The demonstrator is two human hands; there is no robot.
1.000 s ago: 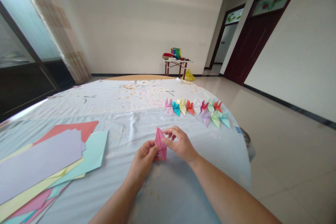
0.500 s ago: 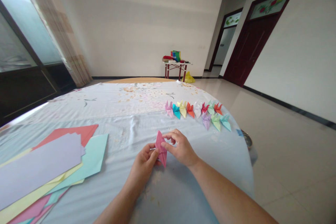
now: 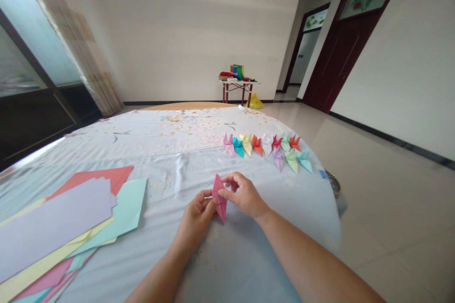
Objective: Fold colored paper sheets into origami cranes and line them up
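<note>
A folded piece of pink origami paper (image 3: 220,202), long and diamond-shaped, is held upright just above the table between both hands. My left hand (image 3: 199,209) pinches its left side and lower part, thumb in front and fingers behind. At its right edge, my right hand (image 3: 244,195) closes thumb and fingertips on the paper. Some of the right fingertips are hidden behind it. Beyond the hands, to the right, several folded paper cranes (image 3: 267,144) in many colours stand in two rows.
Sheets of coloured paper (image 3: 60,218) lie in a loose pile on the left of the round table, which has a floral tablecloth (image 3: 149,151). A small side table (image 3: 239,83) with a colourful bag stands by the wall. A dark red door (image 3: 341,57) is at right.
The view has tilted slightly. Both hands keep their hold on the pink paper, which is turned a little narrower; the right fingers have shifted slightly at its edge.
</note>
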